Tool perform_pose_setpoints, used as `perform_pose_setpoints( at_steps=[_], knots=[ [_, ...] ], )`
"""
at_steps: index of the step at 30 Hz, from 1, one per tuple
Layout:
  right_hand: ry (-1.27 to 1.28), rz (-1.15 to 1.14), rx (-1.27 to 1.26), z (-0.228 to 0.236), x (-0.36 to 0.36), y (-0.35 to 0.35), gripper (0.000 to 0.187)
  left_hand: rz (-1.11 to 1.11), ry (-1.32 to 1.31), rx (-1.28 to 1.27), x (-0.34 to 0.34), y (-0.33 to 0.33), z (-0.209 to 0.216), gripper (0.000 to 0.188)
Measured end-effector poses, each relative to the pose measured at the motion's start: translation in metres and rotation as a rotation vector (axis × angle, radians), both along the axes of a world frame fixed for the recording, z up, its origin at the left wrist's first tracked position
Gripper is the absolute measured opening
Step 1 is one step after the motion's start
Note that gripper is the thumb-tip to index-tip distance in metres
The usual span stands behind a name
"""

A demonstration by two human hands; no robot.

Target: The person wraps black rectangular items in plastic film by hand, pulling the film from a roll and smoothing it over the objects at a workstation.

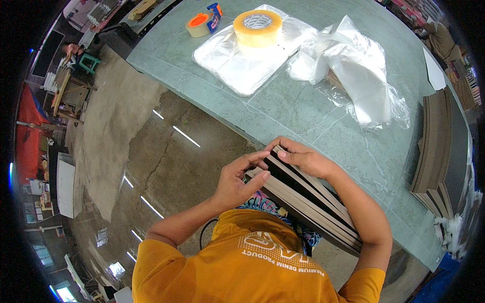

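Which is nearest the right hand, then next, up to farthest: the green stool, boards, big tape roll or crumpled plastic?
From the right hand, in the head view:
1. Boards, right in its grip.
2. Crumpled plastic, ahead on the table.
3. Big tape roll, farther up, toward the left.
4. Green stool, far off left.

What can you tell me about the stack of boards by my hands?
The stack of boards is long and thin, with pale brownish edges and black faces showing where the sheets fan apart. They look like cardboard. It slants between your shirt and the green table. The right hand pinches its far end; the left hand is at that end too. What supports it underneath is hidden.
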State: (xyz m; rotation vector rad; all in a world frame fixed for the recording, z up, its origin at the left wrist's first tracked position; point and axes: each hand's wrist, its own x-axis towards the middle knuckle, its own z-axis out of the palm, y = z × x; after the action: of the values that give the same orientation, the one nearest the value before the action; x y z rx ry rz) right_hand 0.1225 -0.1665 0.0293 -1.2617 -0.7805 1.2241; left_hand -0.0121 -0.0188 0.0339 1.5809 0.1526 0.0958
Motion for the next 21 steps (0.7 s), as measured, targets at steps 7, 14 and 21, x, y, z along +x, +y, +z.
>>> perform_pose_setpoints(
  at_steps=[7, 14, 21],
  knots=[
    [-0.051, 0.008, 0.041, -0.001, 0.002, 0.000, 0.034, -0.027, -0.091, 0.155, 0.004, 0.002, -0.005, 0.034],
    [0.026, 0.026, -0.028, 0.004, 0.000, 0.000, 0.044, -0.062, -0.065, 0.152, 0.010, -0.004, -0.001, 0.046],
    [0.037, 0.034, 0.008, -0.001, 0.000, 0.000, 0.045, -0.090, -0.039, 0.167, 0.008, -0.002, -0.001, 0.046]
  ],
)
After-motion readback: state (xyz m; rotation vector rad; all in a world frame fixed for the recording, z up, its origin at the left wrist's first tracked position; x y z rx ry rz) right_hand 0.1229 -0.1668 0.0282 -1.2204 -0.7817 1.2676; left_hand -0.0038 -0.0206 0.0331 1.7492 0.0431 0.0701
